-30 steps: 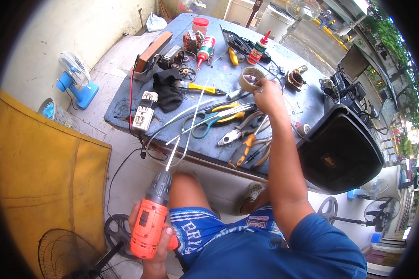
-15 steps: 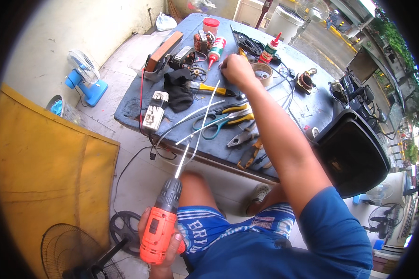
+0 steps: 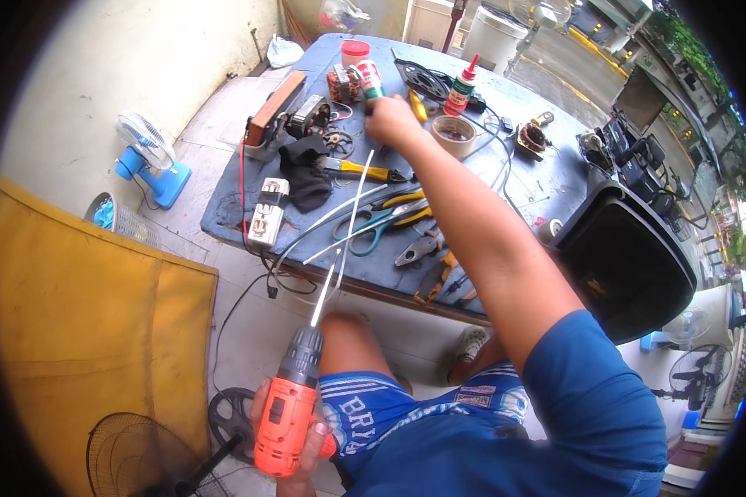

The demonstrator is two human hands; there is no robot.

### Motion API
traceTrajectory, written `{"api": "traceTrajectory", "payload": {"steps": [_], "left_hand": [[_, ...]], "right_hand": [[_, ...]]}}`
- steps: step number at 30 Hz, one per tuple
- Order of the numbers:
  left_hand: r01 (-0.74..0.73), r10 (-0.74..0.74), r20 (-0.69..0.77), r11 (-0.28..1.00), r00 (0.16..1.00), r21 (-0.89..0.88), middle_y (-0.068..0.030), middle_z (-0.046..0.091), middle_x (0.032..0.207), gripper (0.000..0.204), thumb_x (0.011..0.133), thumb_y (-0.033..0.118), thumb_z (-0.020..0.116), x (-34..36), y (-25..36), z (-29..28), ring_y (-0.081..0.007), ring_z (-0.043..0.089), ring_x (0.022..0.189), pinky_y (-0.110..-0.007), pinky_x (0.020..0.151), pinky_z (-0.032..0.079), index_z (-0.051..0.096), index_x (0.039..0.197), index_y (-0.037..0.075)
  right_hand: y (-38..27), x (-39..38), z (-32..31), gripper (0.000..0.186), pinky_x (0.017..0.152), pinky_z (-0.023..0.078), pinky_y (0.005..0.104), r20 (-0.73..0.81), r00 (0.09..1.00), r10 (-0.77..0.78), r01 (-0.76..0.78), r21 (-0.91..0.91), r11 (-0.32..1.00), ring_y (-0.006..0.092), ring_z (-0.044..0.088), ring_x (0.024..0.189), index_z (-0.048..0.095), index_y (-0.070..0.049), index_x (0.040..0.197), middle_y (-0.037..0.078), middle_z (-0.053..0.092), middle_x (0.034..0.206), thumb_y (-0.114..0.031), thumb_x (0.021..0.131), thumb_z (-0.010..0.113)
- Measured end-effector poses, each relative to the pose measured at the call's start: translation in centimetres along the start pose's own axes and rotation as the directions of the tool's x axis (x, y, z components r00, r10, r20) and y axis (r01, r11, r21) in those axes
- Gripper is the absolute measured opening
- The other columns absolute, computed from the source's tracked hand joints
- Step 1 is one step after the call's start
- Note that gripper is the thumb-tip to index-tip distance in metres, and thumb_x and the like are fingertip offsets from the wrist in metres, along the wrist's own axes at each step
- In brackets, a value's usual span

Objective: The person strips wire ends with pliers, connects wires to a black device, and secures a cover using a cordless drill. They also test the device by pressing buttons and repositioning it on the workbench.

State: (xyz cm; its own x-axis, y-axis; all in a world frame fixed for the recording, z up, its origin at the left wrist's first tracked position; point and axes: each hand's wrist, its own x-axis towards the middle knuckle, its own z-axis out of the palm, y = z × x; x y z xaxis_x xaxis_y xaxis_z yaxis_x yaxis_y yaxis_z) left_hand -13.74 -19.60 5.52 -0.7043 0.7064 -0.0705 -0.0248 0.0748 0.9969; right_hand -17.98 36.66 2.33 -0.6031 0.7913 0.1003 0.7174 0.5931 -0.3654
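Note:
My left hand (image 3: pixel 313 451) is wrapped round an orange cordless drill (image 3: pixel 288 414) near my lap. A slim pale rod (image 3: pixel 325 290) stands out of its dark chuck (image 3: pixel 302 356), pointing at the table. My right arm stretches over the table, and my right hand (image 3: pixel 396 121) is closed at the lower end of a white, green and red squeeze bottle (image 3: pixel 370 76), hiding its nozzle. Beside that hand are a yellow-handled tool (image 3: pixel 417 105) and a tape roll (image 3: pixel 453 132). Thin white strips (image 3: pixel 356 203) cross near scissors with teal handles (image 3: pixel 371 240) and a paintbrush with a yellow handle (image 3: pixel 365 170).
On the blue table (image 3: pixel 232 178) are a power strip (image 3: pixel 268 213), black cloth (image 3: pixel 307 170), motor parts (image 3: pixel 308 116), pliers (image 3: pixel 420 248), a second squeeze bottle (image 3: pixel 459 93) and a red-lidded jar (image 3: pixel 356 52). A black chair (image 3: pixel 622 265) is right, a yellow panel (image 3: pixel 99 331) left, a fan (image 3: pixel 145 451) lower left.
My right hand has moved left to the squeeze bottle, which has tilted and had its nozzle covered. My left hand still holds the drill. The whole view has shifted slightly.

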Motion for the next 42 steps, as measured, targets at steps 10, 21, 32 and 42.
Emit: {"api": "traceTrajectory", "payload": {"steps": [10, 21, 32, 42], "left_hand": [[0.113, -0.115, -0.003, 0.981, 0.993, -0.160, -0.0145, 0.068, 0.099, 0.094, 0.086, 0.001, 0.073, 1.0, 0.1, 1.0, -0.0194, 0.069, 0.080, -0.035, 0.080, 0.059, 0.022, 0.164, -0.001], [0.038, -0.041, -0.049, 0.997, 0.998, -0.073, -0.0131, 0.071, 0.096, 0.094, 0.083, 0.009, 0.077, -0.3, -0.6, 0.0, -0.0182, 0.070, 0.079, -0.032, 0.084, 0.058, 0.027, 0.160, -0.009], [0.065, -0.067, -0.009, 0.993, 0.998, -0.102, -0.0114, 0.071, 0.093, 0.094, 0.085, 0.007, 0.075, 0.4, -1.1, 0.1, -0.0182, 0.069, 0.079, -0.035, 0.088, 0.057, 0.023, 0.162, -0.010], [0.048, -0.045, 0.029, 0.990, 0.999, -0.129, -0.0138, 0.071, 0.098, 0.095, 0.084, 0.006, 0.073, 0.3, -1.4, 0.4, -0.0190, 0.069, 0.080, -0.035, 0.086, 0.057, 0.021, 0.163, -0.005]], "right_hand": [[0.0, -3.2, -13.1, 0.061, 0.085, 0.059, 0.0400, 0.105, 0.994, 0.024, -0.017, -0.063, 0.998, 0.0290, 0.076, 0.088, 0.082, -0.005, 0.104, 0.017, 0.078, 0.092, -0.060, 0.078, 0.088], [-0.5, 6.5, -14.8, 0.044, 0.071, 0.063, 0.0242, 0.377, 0.922, 0.087, -0.309, 0.582, 0.752, 0.0130, 0.073, 0.082, 0.070, 0.001, 0.131, 0.009, 0.074, 0.100, -0.027, 0.098, 0.081], [9.3, -5.3, -11.2, 0.041, 0.101, 0.058, 0.0398, -0.064, 0.900, 0.430, -0.428, 0.043, 0.903, 0.0317, 0.077, 0.111, 0.083, -0.011, 0.118, 0.017, 0.080, 0.117, -0.036, 0.086, 0.078], [5.2, -17.2, -5.9, 0.038, 0.102, 0.054, 0.0460, -0.135, 0.982, 0.130, -0.073, 0.367, 0.928, 0.0401, 0.069, 0.118, 0.079, -0.001, 0.104, 0.024, 0.073, 0.125, -0.036, 0.091, 0.086]]}}
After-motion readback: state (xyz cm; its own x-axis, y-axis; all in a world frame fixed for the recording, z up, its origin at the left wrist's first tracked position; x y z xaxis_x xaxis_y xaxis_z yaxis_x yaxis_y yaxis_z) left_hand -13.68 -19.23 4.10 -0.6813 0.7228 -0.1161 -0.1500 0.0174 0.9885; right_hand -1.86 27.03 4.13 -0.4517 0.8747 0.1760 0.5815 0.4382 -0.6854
